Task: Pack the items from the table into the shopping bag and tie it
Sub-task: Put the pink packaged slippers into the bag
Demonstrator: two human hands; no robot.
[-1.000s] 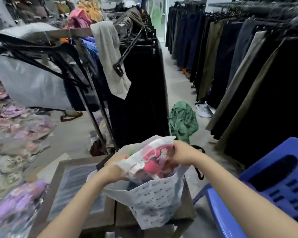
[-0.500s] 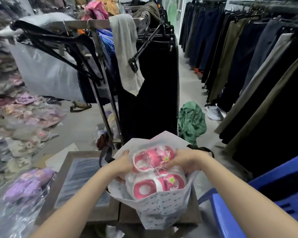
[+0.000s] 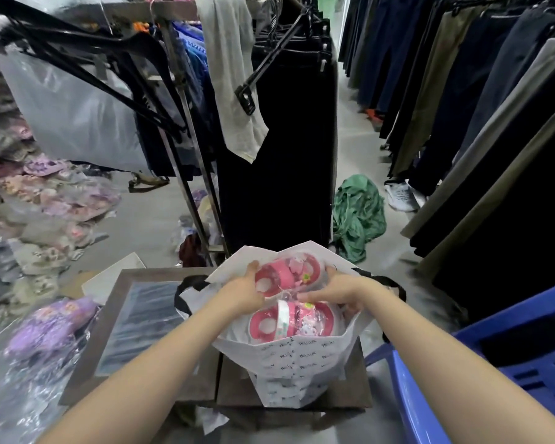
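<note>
Bench (image 3: pixel 161 373): dark wooden top with a grey inset panel on its left half, bare there; carries the bag on its right half, near the front-right edge. Blue plastic chair (image 3: pixel 510 373) stands just beside the bench on the right; clothes rack (image 3: pixel 186 129) stands behind it.

Shopping bag (image 3: pixel 297 366): white, printed with small dark lettering, black handles hanging to either side, mouth wide open and upright, not tied.

Pink sandals (image 3: pixel 290 322): a pair wrapped in clear plastic, pink with white straps and flower trims, lying in the bag's mouth, one above the other, tops level with the rim.

Left hand (image 3: pixel 242 294): grip curled on the left side of the sandal packet, fingers on the upper sandal.

Right hand (image 3: pixel 340 291): grip curled on the packet's right side, fingers between the two sandals, against the bag's inner wall.
</note>
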